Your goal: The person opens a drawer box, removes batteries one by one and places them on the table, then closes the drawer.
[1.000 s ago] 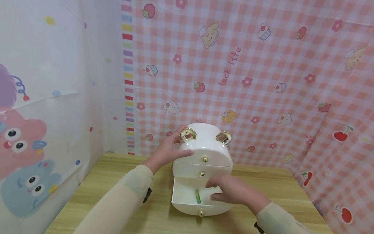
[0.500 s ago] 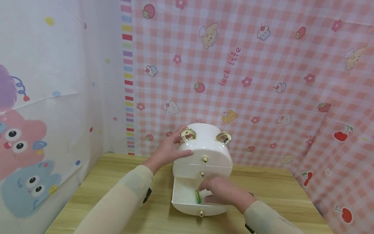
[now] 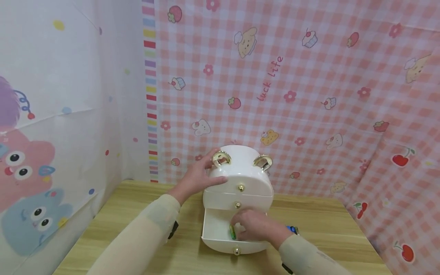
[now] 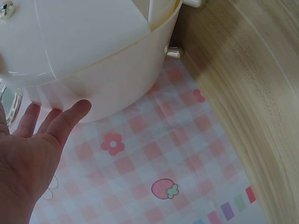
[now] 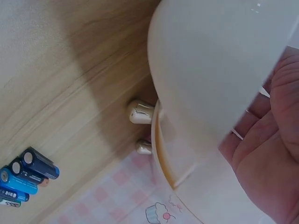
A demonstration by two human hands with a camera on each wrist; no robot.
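A small white drawer cabinet with gold ear-shaped trims and gold knobs stands on the table, its bottom drawer pulled out. Inside that drawer lies one green battery. My left hand rests against the cabinet's upper left side, thumb along the front; in the left wrist view its fingertips meet the white wall. Over the drawer, my right hand reaches down with thumb and index finger right at the battery, a gap showing between them. The drawer front hides those fingertips in the right wrist view.
Several blue and dark batteries lie together on the wooden table, right of the cabinet. Behind the cabinet hangs a pink checked cloth; a white printed cloth hangs at the left.
My right hand has moved left and slightly down to the green battery, uncovering the blue batteries at its right. The left hand and cabinet have stayed in place.
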